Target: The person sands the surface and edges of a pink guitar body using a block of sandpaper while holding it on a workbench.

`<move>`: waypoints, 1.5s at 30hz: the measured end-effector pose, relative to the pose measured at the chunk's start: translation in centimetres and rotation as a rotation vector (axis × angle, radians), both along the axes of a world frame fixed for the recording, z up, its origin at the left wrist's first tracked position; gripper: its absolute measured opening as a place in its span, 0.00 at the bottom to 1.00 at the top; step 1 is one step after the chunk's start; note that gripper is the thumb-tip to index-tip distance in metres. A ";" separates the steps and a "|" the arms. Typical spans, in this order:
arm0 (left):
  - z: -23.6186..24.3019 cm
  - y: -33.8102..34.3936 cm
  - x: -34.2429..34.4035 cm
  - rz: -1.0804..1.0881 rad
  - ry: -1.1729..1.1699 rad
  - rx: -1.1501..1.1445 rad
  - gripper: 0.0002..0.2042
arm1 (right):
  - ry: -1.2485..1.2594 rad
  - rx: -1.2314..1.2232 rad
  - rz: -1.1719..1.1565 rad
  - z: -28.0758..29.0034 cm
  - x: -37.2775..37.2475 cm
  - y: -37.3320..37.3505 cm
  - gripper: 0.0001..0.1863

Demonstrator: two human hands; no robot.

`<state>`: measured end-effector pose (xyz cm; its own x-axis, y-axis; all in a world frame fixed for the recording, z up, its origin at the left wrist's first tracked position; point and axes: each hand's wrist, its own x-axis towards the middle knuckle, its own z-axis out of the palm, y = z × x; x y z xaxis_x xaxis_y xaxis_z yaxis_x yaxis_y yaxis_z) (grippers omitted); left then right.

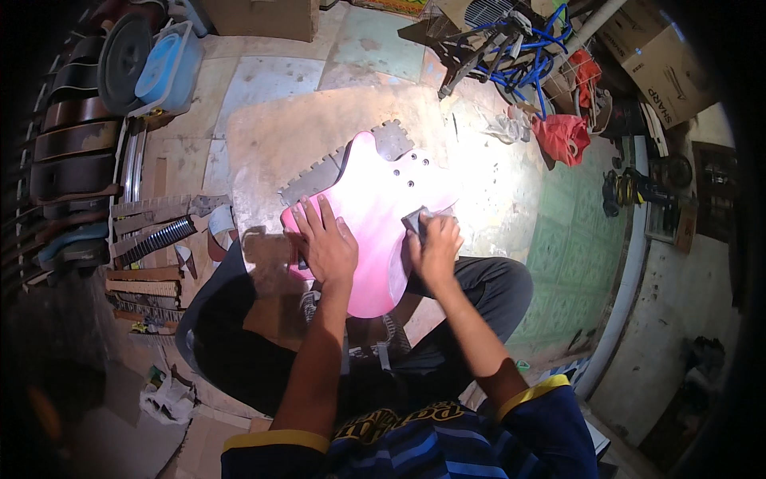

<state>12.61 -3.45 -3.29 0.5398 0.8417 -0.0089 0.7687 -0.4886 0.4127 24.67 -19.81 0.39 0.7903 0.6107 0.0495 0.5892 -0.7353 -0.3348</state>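
Observation:
A pink electric guitar body (369, 239) lies flat over my lap, its far part bright under the light. Several dark screw holes show near its upper right. My left hand (325, 243) is spread flat on its left edge, fingers stretched out. With my right hand (437, 246) I grip a small dark grey sanding block (414, 219), which rests against the body's right side by the cutaway. The block's underside is hidden. Beneath the guitar body, a grey foam mat (313, 177) with toothed edges sticks out on the far side.
A worn board (271, 120) lies under the mat. Guitar bodies (76, 140) are stacked at the left, near a blue tub (159, 68) and wooden strips (148, 275). At the far right are blue tubing (542, 60), a red bag (562, 137) and cardboard boxes (670, 76).

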 end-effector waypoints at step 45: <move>1.2 -0.4 0.2 -0.196 0.153 0.070 0.35 | -0.121 0.020 -0.270 -0.5 11.1 0.7 0.21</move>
<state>12.85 -3.86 -2.13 0.6893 0.7229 -0.0481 0.7077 -0.6575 0.2585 35.81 -19.09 -0.12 0.9118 0.3768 0.1633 0.4094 -0.8649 -0.2904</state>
